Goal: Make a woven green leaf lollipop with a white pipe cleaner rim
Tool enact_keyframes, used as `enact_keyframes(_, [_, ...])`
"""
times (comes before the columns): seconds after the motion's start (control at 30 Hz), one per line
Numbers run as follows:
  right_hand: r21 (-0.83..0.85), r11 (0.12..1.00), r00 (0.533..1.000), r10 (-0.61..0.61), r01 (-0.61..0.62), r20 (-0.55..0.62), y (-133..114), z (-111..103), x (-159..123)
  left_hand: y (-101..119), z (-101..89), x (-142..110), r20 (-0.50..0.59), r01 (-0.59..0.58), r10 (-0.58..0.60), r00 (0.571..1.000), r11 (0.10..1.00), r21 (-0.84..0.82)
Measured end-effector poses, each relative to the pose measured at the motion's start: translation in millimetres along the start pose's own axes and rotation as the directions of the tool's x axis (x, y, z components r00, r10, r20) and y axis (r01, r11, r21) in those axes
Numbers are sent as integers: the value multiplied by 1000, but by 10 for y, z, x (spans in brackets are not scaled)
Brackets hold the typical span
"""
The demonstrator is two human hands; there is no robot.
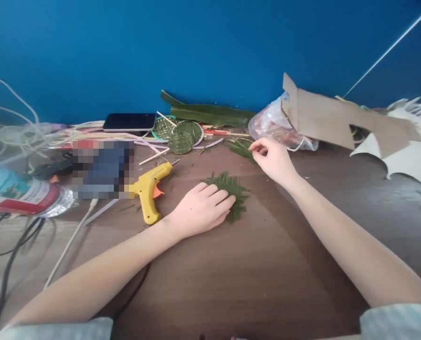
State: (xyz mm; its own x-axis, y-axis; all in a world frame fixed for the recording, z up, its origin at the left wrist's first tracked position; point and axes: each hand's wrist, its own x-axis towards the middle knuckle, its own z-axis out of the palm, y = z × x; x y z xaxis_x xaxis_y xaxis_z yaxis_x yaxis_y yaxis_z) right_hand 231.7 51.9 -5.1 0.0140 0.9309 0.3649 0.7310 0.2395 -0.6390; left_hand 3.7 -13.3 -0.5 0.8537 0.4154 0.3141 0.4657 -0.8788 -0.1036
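Note:
My left hand [205,208] lies palm down on a small woven mat of green leaf strips [236,205], with its fingers laid over the mat's left part. Loose strip ends stick out around the mat's edges. Farther back and to the right, my right hand [272,158] pinches with thumb and forefinger at a small bundle of green leaf strips [239,148] on the table. How many strips are in the pinch I cannot make out. A yellow glue gun [148,189] rests to the left of my left hand, its nozzle pointing back and right.
Round woven leaf fans [182,138] on sticks lie at the back, near a phone [129,122] and a long green leaf [210,114]. A plastic bag [270,123] and cut cardboard [320,115] stand back right. At left are a labelled bottle [22,191] and cables.

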Motion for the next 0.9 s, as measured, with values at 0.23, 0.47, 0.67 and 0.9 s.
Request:
enact_keyframes(0.23, [-122,992,1000,-9,10,10,116,122,17,-108,-13,-12,102,-22,31,994,996,-90])
enact_keyframes(0.47, [-164,985,998,-55,56,9,133,97,18,-195,-28,3,119,299,-274,954,873,-386])
enact_keyframes(0.67, [-245,966,996,-84,82,5,108,112,-20,-155,-5,11,152,489,-466,872,848,-205])
enact_keyframes(0.9, [-305,947,995,-91,98,39,100,104,-20,-304,-89,7,192,496,-461,866,841,-217])
